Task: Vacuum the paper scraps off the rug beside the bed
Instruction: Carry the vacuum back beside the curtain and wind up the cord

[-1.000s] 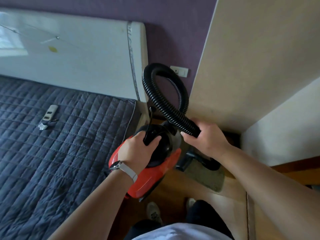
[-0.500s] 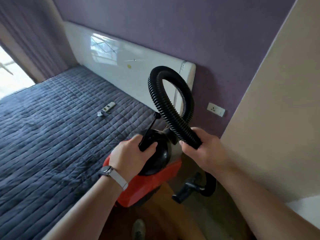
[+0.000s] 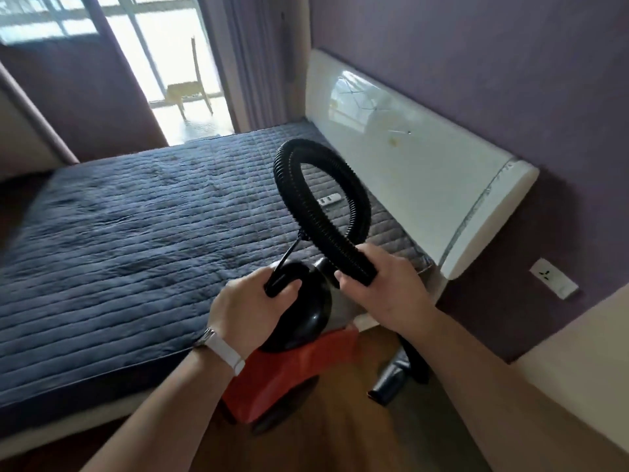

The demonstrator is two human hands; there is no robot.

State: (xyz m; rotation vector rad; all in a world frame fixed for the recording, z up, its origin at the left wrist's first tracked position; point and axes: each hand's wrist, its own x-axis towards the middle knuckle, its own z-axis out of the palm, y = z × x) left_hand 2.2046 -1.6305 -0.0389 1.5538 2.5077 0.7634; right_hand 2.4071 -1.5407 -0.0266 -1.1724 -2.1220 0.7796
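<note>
Left hand gripped the black handle of the red vacuum. Right hand had fingers curled around the hose, looped over the bed.

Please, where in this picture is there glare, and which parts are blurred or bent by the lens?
Head view: the balcony door is blown out white; the glossy headboard carries a bright reflection; the red vacuum and the left edge of the bed are smeared with motion blur, while the hose is sharper; the wide lens bows straight lines near the frame edges.
</note>
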